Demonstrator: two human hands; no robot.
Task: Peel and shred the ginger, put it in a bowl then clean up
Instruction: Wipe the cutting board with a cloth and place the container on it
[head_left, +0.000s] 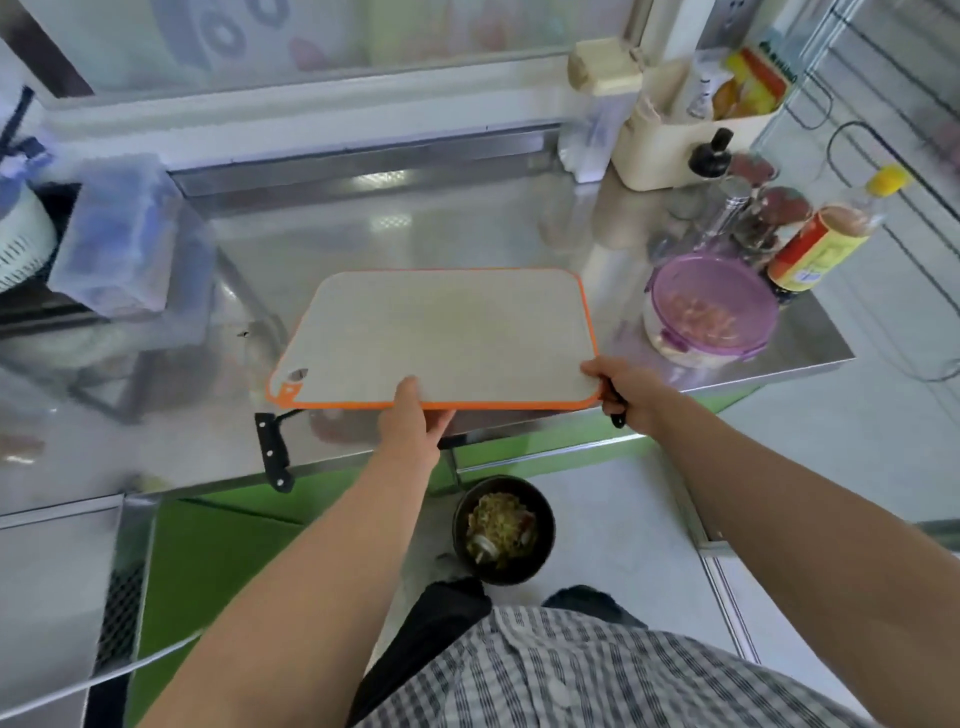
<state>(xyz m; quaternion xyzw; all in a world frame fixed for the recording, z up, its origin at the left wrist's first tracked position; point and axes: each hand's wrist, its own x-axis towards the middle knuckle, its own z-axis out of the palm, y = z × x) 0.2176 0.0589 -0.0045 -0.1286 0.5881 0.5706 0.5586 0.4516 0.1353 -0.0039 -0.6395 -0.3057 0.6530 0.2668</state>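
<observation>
A: Cutting board (441, 332), orange-rimmed. Position?
B: Over the steel counter's (415, 234) front edge. Left hand (415, 421) grasps its near edge, thumb on top. Right hand (623, 387) grasps the near right corner and a dark handle (617, 415).

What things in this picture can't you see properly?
All in the head view:
- Knife: only its black handle shows; the cutting board hides the blade.
- Dark object under the right hand: the hand covers most of it.
- Left hand: its fingers are hidden beneath the board.
- Box at far left: blurred, contents unclear.
- Floor bowl: scraps too small to identify.
</observation>
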